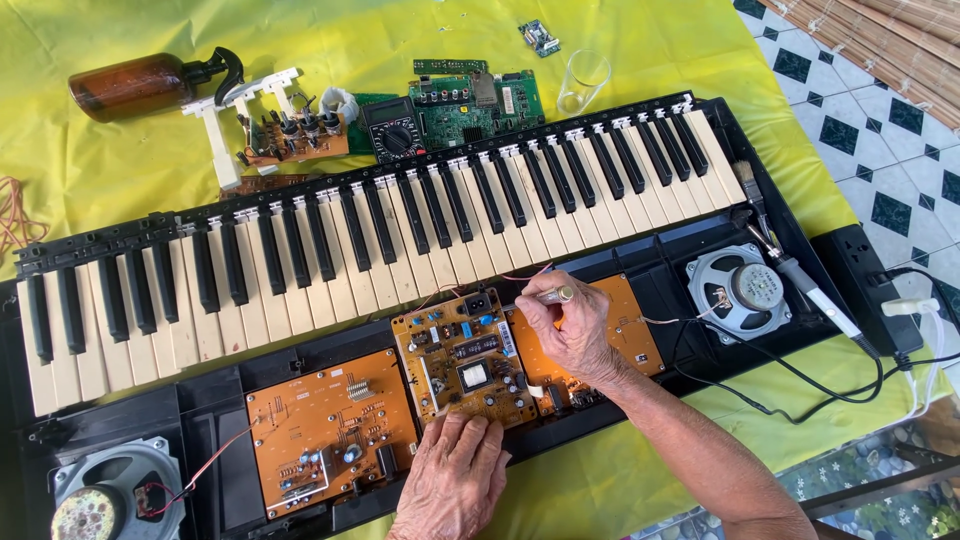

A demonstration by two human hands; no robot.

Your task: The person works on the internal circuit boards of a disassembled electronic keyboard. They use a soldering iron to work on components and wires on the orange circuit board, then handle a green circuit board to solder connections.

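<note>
Head view, orange circuit board (465, 365) (tilted, components up), left hand (452, 478) flat on its edge, right hand (572, 330) pinching a metal probe (545, 296).

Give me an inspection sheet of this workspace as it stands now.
Surface: yellow-green cloth over the table.
Job's things: opened keyboard; power board tilted over the orange boards.
Clutter: brown bottle, multimeter, green board, drinking glass, brush.
Grips: left hand steadies the power board's near edge; right hand pinches a small metal tool.
Cables: soldering iron lead runs to a power strip; thin wires reach both speakers.
Surroundings: tiled floor, right.
</note>
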